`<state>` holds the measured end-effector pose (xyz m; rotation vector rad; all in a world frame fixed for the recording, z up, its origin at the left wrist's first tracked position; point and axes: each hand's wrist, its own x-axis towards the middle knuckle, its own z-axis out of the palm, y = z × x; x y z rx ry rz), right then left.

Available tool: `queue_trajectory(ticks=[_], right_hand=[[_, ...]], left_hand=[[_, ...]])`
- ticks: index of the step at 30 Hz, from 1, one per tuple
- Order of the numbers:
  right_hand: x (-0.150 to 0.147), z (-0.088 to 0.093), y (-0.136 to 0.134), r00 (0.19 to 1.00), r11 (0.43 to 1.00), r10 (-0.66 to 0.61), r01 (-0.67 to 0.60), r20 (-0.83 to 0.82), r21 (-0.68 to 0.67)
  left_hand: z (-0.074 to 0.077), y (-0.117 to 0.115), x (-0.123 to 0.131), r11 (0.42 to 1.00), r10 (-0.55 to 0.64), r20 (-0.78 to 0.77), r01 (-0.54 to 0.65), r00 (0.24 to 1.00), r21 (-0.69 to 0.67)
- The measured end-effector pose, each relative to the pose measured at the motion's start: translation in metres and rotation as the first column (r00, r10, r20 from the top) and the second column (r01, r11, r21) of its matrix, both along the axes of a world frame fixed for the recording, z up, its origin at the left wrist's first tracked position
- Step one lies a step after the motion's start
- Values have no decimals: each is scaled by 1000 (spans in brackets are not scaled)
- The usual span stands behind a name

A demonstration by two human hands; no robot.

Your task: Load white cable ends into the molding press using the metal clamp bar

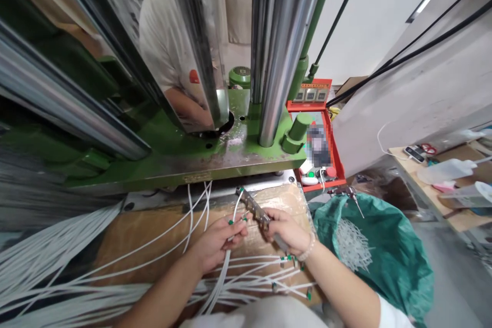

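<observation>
My left hand [218, 240] is closed in a pinch on a white cable [225, 266] with a small green end, held over a cardboard-covered bench [134, 236]. My right hand [285, 229] is wrapped round a long metal tool [253, 207] that points up and left toward the cable end. The tool's tip sits just beside the fingers of my left hand. More white cables with green tips [284, 262] lie on the bench below my wrists.
A green press machine [215, 156] with shiny steel columns [286, 51] stands right behind the bench. A thick bundle of white cables [42, 261] runs off left. A green bag [380, 251] with white scraps sits at right, beside an orange control box [321, 138].
</observation>
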<state>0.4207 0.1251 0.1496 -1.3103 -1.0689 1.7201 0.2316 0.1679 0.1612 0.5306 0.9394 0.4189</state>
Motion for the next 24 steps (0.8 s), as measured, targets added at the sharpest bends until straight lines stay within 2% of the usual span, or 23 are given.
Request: queue_trajectory(ticks=[2, 3, 5, 10, 12, 15, 17, 18, 20, 22, 24], right_hand=[[-5, -8, 2, 947, 979, -168, 127, -274, -160], [-8, -11, 3, 920, 971, -213, 161, -328, -179], [-12, -16, 3, 915, 970, -233, 195, -329, -143], [-17, -23, -1, 962, 972, -233, 236, -138, 5], [-17, -25, -3, 971, 961, -238, 236, -5, 147], [-18, -26, -4, 933, 885, -285, 168, 219, 435], [-18, -26, -5, 912, 840, -302, 118, 276, 529], [-18, -26, -5, 920, 846, -290, 117, 264, 521], [-18, -26, -5, 959, 908, -231, 152, 162, 391], [-17, -26, -6, 982, 965, -187, 185, -5, 187], [-16, -26, -6, 971, 980, -187, 194, -147, 39]], left_hand=[[-1, 1, 6, 993, -108, -121, 113, 987, 30], [-1, 1, 10, 982, -171, -180, 182, 969, 50], [1, -1, 15, 952, -258, -275, 292, 926, 89], [3, -7, 21, 926, -270, -398, 350, 877, 142], [2, -8, 22, 920, -269, -406, 358, 873, 160], [-1, -11, 24, 925, -231, -419, 332, 878, 185], [-2, -12, 24, 926, -226, -420, 328, 879, 187], [-3, -13, 23, 925, -235, -412, 333, 881, 185], [-3, -13, 19, 929, -209, -390, 307, 897, 207], [-1, -10, 12, 949, -83, -354, 182, 931, 256], [3, -4, 4, 971, 45, -252, 16, 967, 237]])
